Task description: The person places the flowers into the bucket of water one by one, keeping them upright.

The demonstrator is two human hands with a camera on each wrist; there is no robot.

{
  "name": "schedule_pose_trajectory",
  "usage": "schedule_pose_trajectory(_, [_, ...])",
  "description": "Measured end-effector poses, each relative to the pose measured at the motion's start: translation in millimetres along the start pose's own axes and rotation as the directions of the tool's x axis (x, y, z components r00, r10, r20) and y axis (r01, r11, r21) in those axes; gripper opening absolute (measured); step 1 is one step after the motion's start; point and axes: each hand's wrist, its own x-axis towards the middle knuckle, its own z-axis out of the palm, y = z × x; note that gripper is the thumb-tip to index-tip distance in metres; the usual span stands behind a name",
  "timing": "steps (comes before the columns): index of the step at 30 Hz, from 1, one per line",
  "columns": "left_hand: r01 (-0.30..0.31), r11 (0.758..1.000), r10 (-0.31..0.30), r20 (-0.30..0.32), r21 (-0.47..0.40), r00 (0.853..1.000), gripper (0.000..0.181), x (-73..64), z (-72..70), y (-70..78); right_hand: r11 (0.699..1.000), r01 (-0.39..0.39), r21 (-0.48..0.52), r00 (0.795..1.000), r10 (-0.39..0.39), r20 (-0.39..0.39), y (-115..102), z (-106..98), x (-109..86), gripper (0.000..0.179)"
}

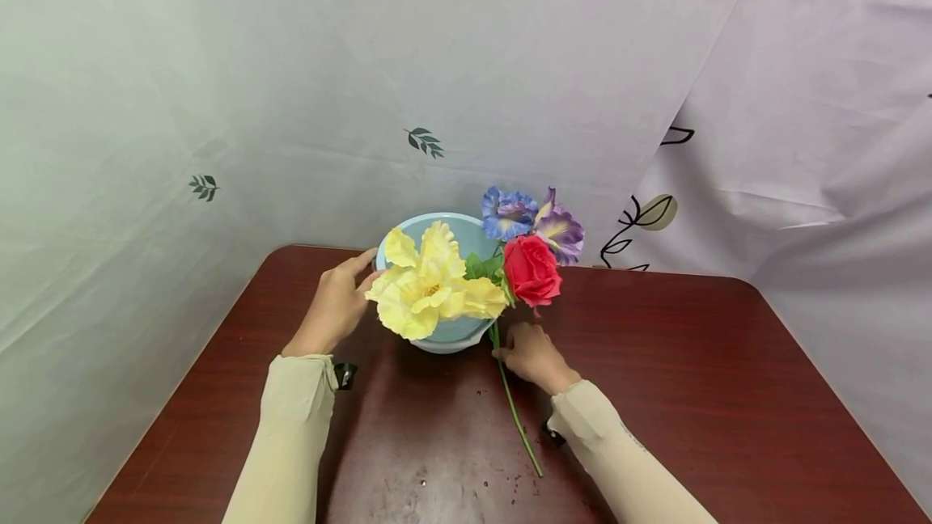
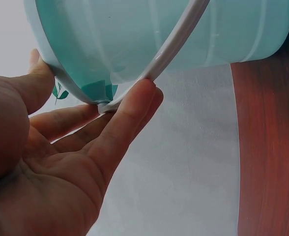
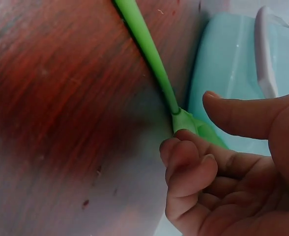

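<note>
A light blue plastic bucket point(image 1: 444, 346) with a pale rim and handle stands near the table's far side. My left hand point(image 1: 336, 302) grips its left edge; in the left wrist view, the thumb is at the rim and the fingers reach the white handle point(image 2: 176, 37). Artificial flowers fill the top: a yellow flower point(image 1: 429, 285), a red rose point(image 1: 531, 269), a blue flower point(image 1: 506, 213) and a purple one point(image 1: 561, 233). Outside the bucket, a green stem point(image 1: 517, 415) slants towards me. My right hand point(image 1: 535, 354) is beside this stem, its fingers loosely bent by a leaf point(image 3: 208, 132), thumb apart.
The dark red wooden table point(image 1: 677, 395) carries small specks and drops near the front. Behind it hangs a pale cloth point(image 1: 291, 103) with printed leaves, close to the bucket's far side.
</note>
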Motion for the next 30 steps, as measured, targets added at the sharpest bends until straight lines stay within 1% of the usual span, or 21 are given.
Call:
schedule_pose_trajectory(4, [0.000, 1.000, 0.000, -0.004, 0.001, 1.000, 0.048, -0.2, -0.1, 0.0, 0.999, -0.002, -0.034, 1.000, 0.003, 0.018, 1.3, 4.1, 1.7, 0.030])
schedule_pose_trajectory(8, [-0.004, 1.000, 0.004, -0.008, 0.003, 1.000, 0.048, 0.0, -0.7, -0.1, 0.999, -0.018, -0.042, 1.000, 0.019, 0.025, 1.0, 6.3, 2.7, 0.030])
schedule_pose_trajectory(15, [-0.008, 1.000, 0.008, -0.011, 0.005, 1.000, 0.048, 0.3, -0.4, -0.6, 0.995, -0.061, -0.074, 0.998, 0.063, 0.021, 0.2, 8.8, 3.9, 0.031])
schedule_pose_trajectory(22, [-0.008, 1.000, 0.008, -0.010, 0.011, 1.000, 0.049, 0.0, 0.4, -0.7, 0.992, -0.058, -0.108, 0.998, 0.057, -0.008, 0.1, 9.7, 3.8, 0.031])
schedule_pose_trajectory(27, [-0.012, 1.000, 0.012, -0.006, 0.011, 1.000, 0.049, -0.6, -0.1, -0.3, 0.989, -0.088, -0.119, 0.996, 0.089, 0.001, -1.0, 11.8, 5.9, 0.034])
schedule_pose_trajectory(30, [-0.012, 1.000, 0.013, -0.004, 0.012, 1.000, 0.049, -0.5, -0.3, -0.1, 0.987, -0.100, -0.128, 0.995, 0.100, -0.002, -0.8, 12.6, 8.0, 0.033])
